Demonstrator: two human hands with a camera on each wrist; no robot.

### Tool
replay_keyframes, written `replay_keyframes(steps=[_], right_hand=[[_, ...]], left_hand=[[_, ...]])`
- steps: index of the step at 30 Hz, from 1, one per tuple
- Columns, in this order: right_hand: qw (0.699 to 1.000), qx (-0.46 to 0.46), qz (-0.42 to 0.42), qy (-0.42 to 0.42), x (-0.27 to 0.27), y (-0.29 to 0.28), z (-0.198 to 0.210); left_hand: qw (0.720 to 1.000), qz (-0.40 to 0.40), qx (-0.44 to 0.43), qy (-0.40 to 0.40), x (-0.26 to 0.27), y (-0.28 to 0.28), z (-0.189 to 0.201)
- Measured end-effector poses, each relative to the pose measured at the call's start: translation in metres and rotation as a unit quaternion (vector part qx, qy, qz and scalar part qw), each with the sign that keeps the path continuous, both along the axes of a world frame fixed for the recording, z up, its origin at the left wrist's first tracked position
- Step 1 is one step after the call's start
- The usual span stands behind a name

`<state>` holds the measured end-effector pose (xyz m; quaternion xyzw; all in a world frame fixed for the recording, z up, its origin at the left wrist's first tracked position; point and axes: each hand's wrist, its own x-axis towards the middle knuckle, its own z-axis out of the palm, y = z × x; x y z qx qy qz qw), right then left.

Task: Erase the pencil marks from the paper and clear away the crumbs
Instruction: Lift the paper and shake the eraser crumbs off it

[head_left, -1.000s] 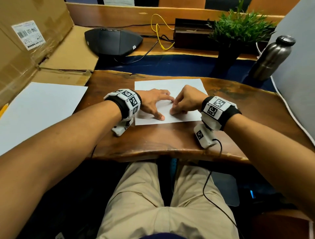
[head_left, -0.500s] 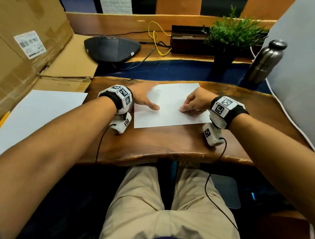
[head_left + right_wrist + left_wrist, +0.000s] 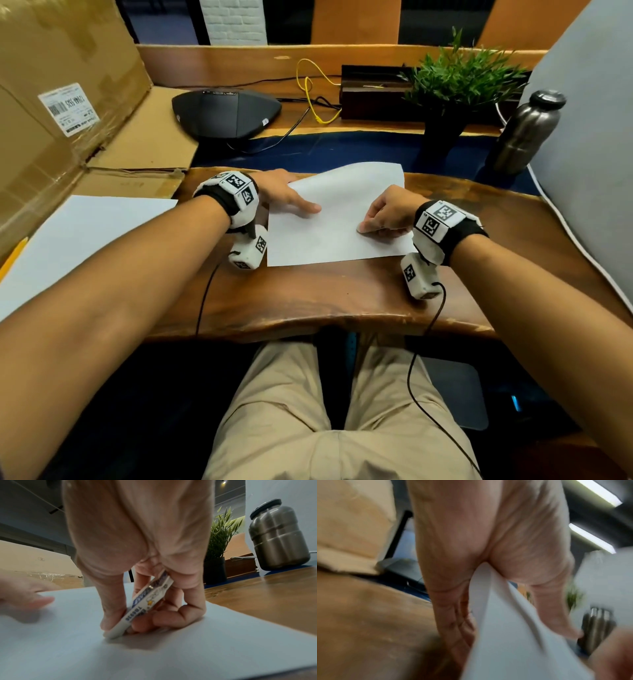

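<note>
I am looking down at a dark wooden desk (image 3: 308, 301) that fills the middle of the head view, with a big cardboard box (image 3: 61, 113) standing open along its left side and a pale panel (image 3: 589, 164) leaning in on the right. A loose white sheet (image 3: 78, 236) lies at the left, below the box flap. Farther back sit a black conference speaker (image 3: 226, 113), a potted green plant (image 3: 459, 82) and a steel bottle (image 3: 527, 133), the bottle just right of the plant. The paper (image 3: 329, 219) lies on the desk straight ahead, between both arms; its far left part is lifted off the wood, and I can make out no marks or crumbs on it at this sharpness. My left hand (image 3: 284, 195) grips that left edge: the left wrist view, blurred, shows the sheet running up into the fork between thumb and fingers, thumb on top, fingers underneath. My right hand (image 3: 387, 212) rests on the right part of the sheet with its fingers curled, pinching a small white eraser (image 3: 145, 605) in a printed sleeve between the thumb and the fingertips (image 3: 145, 626). The eraser is tilted, and its lower tip touches the paper.
</note>
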<state>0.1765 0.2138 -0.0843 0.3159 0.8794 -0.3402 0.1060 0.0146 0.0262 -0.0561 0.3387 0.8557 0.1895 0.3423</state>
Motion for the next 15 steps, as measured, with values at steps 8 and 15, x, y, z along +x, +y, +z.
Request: replay_keyframes(steps=[8,15], right_hand=[[1.0,0.0,0.003,0.01,0.002,0.001,-0.003],[0.994,-0.08,0.072,0.037,0.017,0.003,0.02]], left_hand=[[0.904,0.291,0.163,-0.268,0.025,-0.027,-0.012],[0.91,0.232,0.29,-0.184,0.03,-0.031,-0.015]])
